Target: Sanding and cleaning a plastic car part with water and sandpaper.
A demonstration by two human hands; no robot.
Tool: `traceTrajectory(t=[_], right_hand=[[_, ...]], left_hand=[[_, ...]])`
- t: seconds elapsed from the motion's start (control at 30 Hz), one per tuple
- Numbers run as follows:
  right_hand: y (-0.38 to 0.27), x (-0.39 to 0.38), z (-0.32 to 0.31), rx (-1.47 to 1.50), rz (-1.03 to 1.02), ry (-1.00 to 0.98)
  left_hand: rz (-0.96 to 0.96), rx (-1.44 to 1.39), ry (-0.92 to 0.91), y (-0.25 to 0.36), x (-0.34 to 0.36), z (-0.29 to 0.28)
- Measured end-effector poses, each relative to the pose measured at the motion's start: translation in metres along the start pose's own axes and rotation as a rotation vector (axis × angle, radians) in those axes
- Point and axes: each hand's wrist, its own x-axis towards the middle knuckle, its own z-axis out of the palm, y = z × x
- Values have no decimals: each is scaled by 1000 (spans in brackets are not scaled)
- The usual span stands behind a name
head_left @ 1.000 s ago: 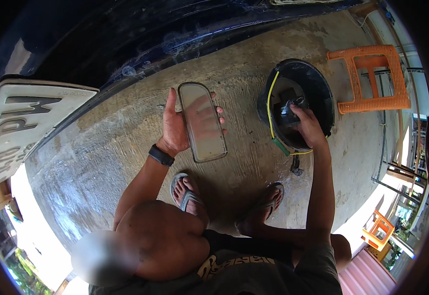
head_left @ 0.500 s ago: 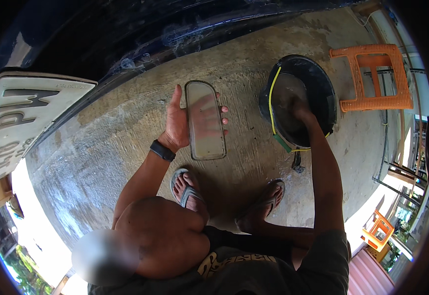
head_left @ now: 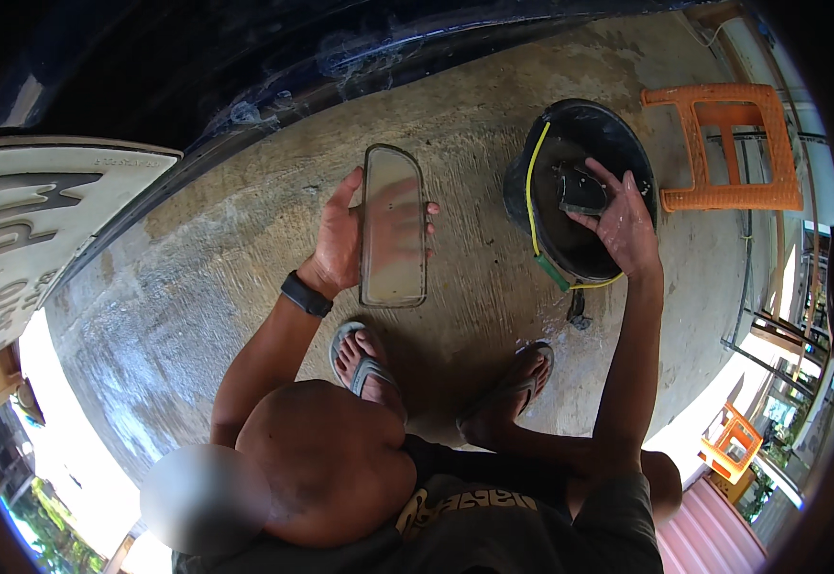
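My left hand [head_left: 340,234] holds up a clear, slightly cloudy panel [head_left: 395,273] with a dark rim, rounded at its far corner. Its fingers lie behind the panel and show through it, with the fingertips past the right edge. My right hand [head_left: 625,225] is over the black bucket [head_left: 520,191], wet, with its fingers bent around a small dark flat piece [head_left: 584,191]. What that piece is I cannot make out. Murky water [head_left: 562,153] shows inside the bucket, whose yellow handle [head_left: 531,177] with a green grip [head_left: 551,274] hangs at its left side.
An orange plastic stool [head_left: 680,199] lies beside the bucket. A dark vehicle body [head_left: 274,77] with a pale number plate [head_left: 73,191] spans the far left. My sandalled feet [head_left: 369,368] rest on rough, wet concrete [head_left: 216,249]. Another orange stool [head_left: 731,442] is at the lower right.
My right hand has come up out of the bucket's water, and a small dark piece now shows in its fingers. The left hand and the panel have shifted only slightly.
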Motion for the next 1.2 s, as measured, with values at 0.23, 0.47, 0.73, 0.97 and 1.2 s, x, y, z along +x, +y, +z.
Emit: traceTrajectory(t=[0.23,0.47,0.73,0.97,1.2], right_hand=[[62,-2,78,-826,-485,122],[156,13,162,-1220,-852,113],[181,18,191,-1196,-964,21],[213,-29,181,-1326,-780,-92],[249,-60,185,-1260,-674,-148]], left_hand=[[4,46,-48,-22,2,-5],[71,-156,-8,-35,1,19],[257,-200,-86,-16,-4,5],[226,-31,76,-18,-2,-16],[231,-3,161,-26,-10,-39]])
